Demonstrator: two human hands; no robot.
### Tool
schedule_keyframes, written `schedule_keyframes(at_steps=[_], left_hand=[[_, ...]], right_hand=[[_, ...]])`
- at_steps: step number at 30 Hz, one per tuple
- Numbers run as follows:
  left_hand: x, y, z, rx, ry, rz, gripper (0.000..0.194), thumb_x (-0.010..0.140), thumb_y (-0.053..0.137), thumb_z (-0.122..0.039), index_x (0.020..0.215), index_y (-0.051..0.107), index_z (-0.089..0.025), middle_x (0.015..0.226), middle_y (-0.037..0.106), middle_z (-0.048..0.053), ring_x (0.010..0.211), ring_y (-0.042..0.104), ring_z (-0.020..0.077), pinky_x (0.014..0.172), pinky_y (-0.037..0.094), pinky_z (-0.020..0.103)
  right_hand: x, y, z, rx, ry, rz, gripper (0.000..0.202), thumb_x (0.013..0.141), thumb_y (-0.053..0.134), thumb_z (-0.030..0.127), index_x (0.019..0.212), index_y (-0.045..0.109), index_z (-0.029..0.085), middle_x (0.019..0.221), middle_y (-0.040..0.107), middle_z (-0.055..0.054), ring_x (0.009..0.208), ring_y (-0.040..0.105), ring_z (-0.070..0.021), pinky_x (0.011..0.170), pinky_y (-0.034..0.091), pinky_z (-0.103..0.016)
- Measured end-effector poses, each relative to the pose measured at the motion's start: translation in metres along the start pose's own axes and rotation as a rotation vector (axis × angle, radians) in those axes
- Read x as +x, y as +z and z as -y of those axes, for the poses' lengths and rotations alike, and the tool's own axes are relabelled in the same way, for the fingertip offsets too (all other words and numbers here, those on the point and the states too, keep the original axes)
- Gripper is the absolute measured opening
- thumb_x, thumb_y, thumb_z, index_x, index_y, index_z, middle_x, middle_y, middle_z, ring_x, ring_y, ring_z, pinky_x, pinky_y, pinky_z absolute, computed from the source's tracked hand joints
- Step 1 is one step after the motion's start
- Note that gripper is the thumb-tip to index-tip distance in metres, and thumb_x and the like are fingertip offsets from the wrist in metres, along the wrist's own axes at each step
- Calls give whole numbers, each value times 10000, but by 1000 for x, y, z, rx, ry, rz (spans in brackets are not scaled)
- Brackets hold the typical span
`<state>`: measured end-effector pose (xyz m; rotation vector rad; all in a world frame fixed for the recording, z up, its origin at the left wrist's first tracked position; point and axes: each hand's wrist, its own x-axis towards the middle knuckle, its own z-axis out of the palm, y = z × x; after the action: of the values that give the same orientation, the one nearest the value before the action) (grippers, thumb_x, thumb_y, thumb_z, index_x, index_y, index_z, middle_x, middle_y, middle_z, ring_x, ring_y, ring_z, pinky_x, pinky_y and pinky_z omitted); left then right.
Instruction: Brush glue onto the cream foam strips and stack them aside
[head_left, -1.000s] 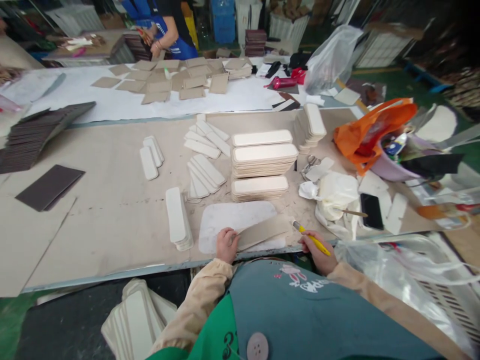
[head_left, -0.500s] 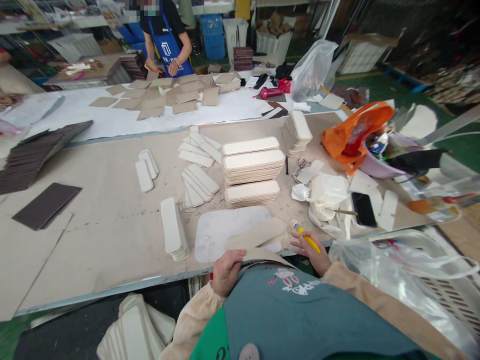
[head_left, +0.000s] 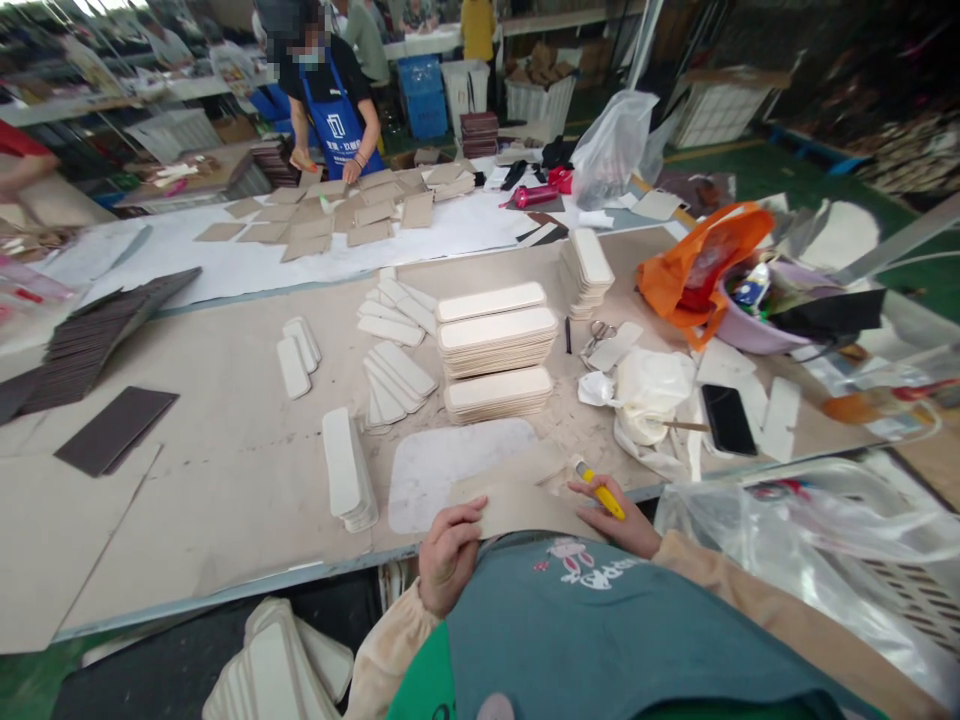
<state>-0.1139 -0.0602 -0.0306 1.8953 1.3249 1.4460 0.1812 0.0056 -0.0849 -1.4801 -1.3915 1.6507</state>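
My left hand (head_left: 450,552) grips the left end of a beige strip (head_left: 534,510) at the table's front edge, close to the apron. At the strip's right end, my right hand (head_left: 619,518) has its fingers closed round a yellow-handled tool (head_left: 604,496). Under and behind the strip lies a pale rounded sheet (head_left: 427,465), with another beige piece partly over it. Beyond it stand stacks of cream rounded strips (head_left: 498,335). A narrow stack (head_left: 346,465) is left of the sheet, and fanned strips (head_left: 397,378) lie behind it.
Dark panels (head_left: 116,430) lie at the left. On the right are a phone (head_left: 729,420), scissors (head_left: 598,335), a white plastic bundle (head_left: 654,385) and an orange bag (head_left: 701,265). Across the table a person in a blue apron (head_left: 339,130) handles tan pieces. More strips (head_left: 274,665) are below, front left.
The beige strip has been raised from the apron and shows more of its face. Both hands have moved slightly left with it. The view has shifted a little.
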Motion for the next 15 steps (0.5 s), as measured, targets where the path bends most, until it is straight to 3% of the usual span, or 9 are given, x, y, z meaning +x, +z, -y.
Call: schedule_keyframes(at_steps=[2, 4, 7, 10, 15], left_hand=[[-4, 1, 7, 60, 5, 33, 235, 783, 506, 9, 890, 550, -196, 973, 581, 57, 1044, 606, 196, 820, 537, 323], [-11, 1, 18, 152, 3, 82, 216, 788, 507, -5, 873, 562, -196, 947, 589, 55, 1037, 599, 186, 829, 531, 318], [-25, 2, 42, 304, 9, 183, 194, 799, 498, -30, 849, 578, -199, 885, 610, 45, 998, 596, 169, 846, 519, 317], [-33, 5, 64, 418, 20, 256, 180, 811, 487, -53, 828, 587, -201, 868, 622, 39, 973, 588, 162, 893, 495, 337], [-32, 12, 89, 539, -5, 314, 180, 835, 454, -95, 788, 588, -206, 860, 619, 37, 914, 583, 152, 923, 472, 353]], right_hand=[[4, -5, -3, 17, -43, -68, 431, 707, 667, 462, 897, 338, 260, 1171, 614, -54, 507, 542, -121, 524, 472, -305], [12, -11, -6, -16, -99, -144, 409, 714, 660, 434, 883, 330, 260, 1134, 630, -66, 462, 508, -121, 492, 451, -314], [31, -14, -9, -135, -202, -252, 366, 718, 648, 408, 858, 346, 257, 1059, 658, -82, 677, 623, -213, 656, 495, -381], [55, -9, -10, -243, -298, -324, 320, 731, 616, 404, 852, 365, 245, 1034, 663, -92, 913, 618, -263, 833, 461, -441], [88, 6, -8, -378, -254, -400, 304, 731, 569, 467, 828, 405, 231, 898, 664, -70, 773, 625, -248, 730, 487, -423]])
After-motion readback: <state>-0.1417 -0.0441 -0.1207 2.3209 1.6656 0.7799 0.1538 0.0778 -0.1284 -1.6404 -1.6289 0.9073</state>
